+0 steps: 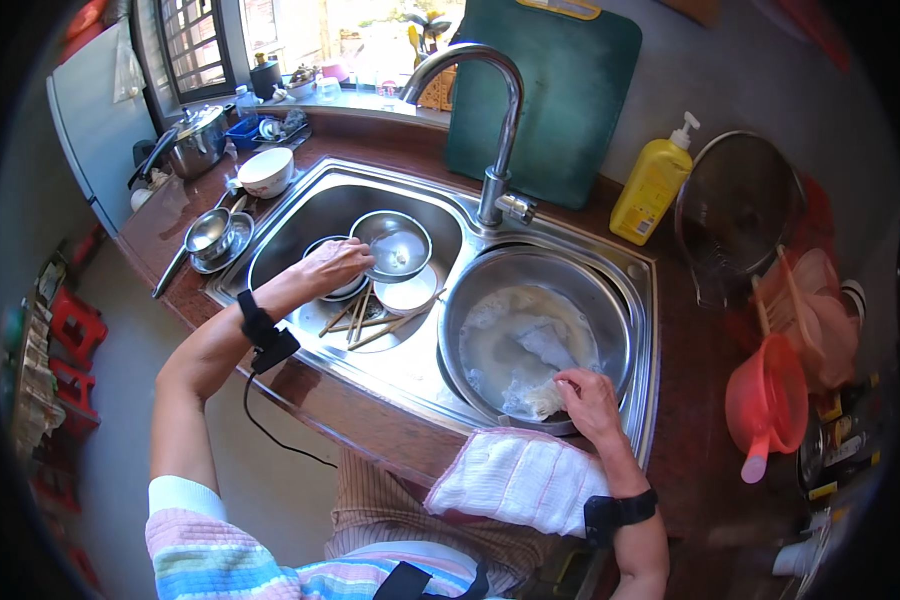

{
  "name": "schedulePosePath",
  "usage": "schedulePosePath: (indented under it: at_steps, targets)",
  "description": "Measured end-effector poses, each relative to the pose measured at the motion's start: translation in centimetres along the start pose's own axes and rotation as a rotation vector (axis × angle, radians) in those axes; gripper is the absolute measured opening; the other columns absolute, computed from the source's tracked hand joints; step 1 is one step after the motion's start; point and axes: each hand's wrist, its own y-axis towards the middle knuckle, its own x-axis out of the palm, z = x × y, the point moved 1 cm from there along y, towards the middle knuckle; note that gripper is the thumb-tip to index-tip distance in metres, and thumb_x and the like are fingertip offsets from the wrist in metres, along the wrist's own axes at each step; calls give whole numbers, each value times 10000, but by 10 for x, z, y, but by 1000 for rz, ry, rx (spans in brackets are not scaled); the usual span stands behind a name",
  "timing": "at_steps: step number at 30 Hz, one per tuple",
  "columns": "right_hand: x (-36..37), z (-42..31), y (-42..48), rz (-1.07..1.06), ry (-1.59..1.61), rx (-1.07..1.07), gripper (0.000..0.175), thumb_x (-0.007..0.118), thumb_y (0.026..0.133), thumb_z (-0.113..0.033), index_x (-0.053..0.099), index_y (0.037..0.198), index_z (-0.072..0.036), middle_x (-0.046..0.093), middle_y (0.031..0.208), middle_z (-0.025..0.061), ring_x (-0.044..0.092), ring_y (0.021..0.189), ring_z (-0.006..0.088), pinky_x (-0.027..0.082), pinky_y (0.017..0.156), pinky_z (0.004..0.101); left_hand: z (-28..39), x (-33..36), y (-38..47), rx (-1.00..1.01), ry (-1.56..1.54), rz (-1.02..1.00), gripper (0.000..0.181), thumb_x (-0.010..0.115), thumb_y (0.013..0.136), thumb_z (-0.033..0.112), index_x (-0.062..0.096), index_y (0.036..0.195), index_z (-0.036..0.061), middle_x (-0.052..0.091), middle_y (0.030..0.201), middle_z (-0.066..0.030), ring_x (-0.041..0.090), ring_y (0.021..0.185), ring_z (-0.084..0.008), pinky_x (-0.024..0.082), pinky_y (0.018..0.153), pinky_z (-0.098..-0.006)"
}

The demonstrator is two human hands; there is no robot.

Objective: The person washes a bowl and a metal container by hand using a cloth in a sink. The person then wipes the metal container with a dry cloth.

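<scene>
My left hand point(337, 264) grips the rim of a round metal bowl point(391, 244) over the left sink basin, with a little something pale lying in it. Under it in the basin are another bowl point(333, 289), partly hidden by my hand, a white bowl point(406, 291) and several wooden chopsticks point(358, 319). At the near right edge of a large steel basin point(457, 300), my right hand point(589, 401) holds a pale, bunched scrubber or cloth point(545, 399). Cloudy, sudsy water and a greyish cloth point(547, 343) are in that basin.
A chrome faucet point(506, 135) stands behind the sink, before a green cutting board point(544, 97). A yellow pump bottle point(652, 187) and a red dipper point(765, 397) are on the right. White cloth point(521, 480) hangs over the front edge. Ladles point(208, 234) and a patterned bowl point(267, 172) lie left.
</scene>
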Motion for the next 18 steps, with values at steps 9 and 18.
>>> schedulePosePath:
  at_steps: [9,18]
  targets:
    - [1,3,0,-22,-28,-28,153,561,764,-112,650,836,-11,630,776,156,614,726,297,469,670,356,42,-80,-126,-70,27,172,167,553,723,27,515,884,49,505,880,-64,518,910,-204,496,742,-288]
    - [1,-1,-5,-84,41,-1,140,529,791,-27,637,860,31,583,631,80,559,487,128,441,471,258,128,-108,-283,-417,81,85,97,562,711,65,504,789,67,490,790,-46,523,825,-178,494,709,-285]
